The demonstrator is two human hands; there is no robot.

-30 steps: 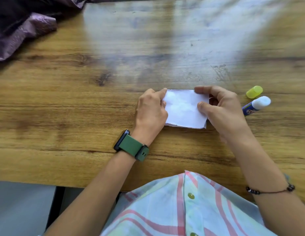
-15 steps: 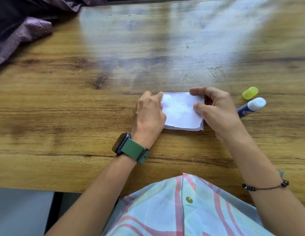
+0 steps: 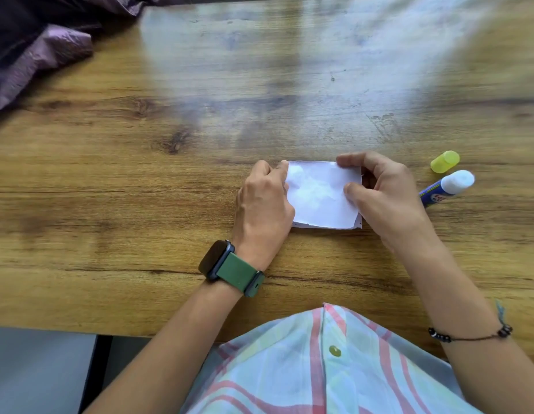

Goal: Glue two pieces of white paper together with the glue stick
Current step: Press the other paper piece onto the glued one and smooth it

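A small white paper [image 3: 321, 198] with rough edges lies on the wooden table [image 3: 140, 189]; a second layer shows along its bottom edge. My left hand [image 3: 264, 201] holds its left edge, fingers curled on it. My right hand [image 3: 382, 195] pinches its right edge between thumb and forefinger. The glue stick [image 3: 448, 186], blue body with white glue exposed, lies uncapped on the table just right of my right hand. Its yellow cap [image 3: 445, 161] lies beside it, slightly farther away.
Crumpled purple fabric [image 3: 42, 52] covers the far left corner of the table. The table's near edge runs just in front of my shirt [image 3: 334, 369]. A green-strapped watch [image 3: 230, 268] sits on my left wrist.
Both hands keep hold of the paper's edges. My right thumb has slid a little further onto the sheet, and the paper lies flatter on the table.
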